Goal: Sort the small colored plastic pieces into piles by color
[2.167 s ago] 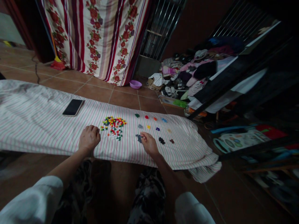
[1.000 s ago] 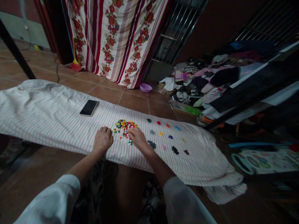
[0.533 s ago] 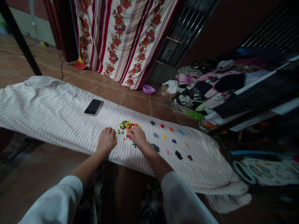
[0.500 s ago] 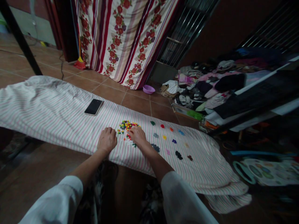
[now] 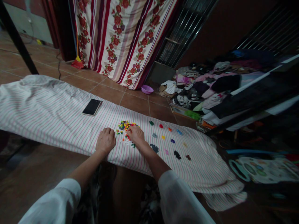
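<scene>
A pile of small bright pieces in mixed colours (image 5: 123, 125) lies on the striped cloth (image 5: 65, 109). My right hand (image 5: 136, 133) is at the pile's right side, thumb and fingers pinched together among the pieces; whatever is between the fingertips is too small to make out. To the left of the pile, my left hand (image 5: 106, 140) rests on the cloth with its fingers curled under, so its palm is hidden. Right of my right hand, small groups sorted by colour lie apart, among them a dark green group (image 5: 151, 123), a yellow group (image 5: 163, 137) and a black group (image 5: 177, 155).
A phone (image 5: 92, 107) lies on the cloth at the left. Beyond the cloth are a purple basin (image 5: 147, 89) on the tiled floor, a flowered curtain (image 5: 126, 43) and a heap of clothes (image 5: 210, 82). A dark bar (image 5: 18, 40) slants down at the left.
The whole view has shifted slightly, so things sit a little further left. Both hands keep nearly the same places on the cloth, the right one still pinching at the pile.
</scene>
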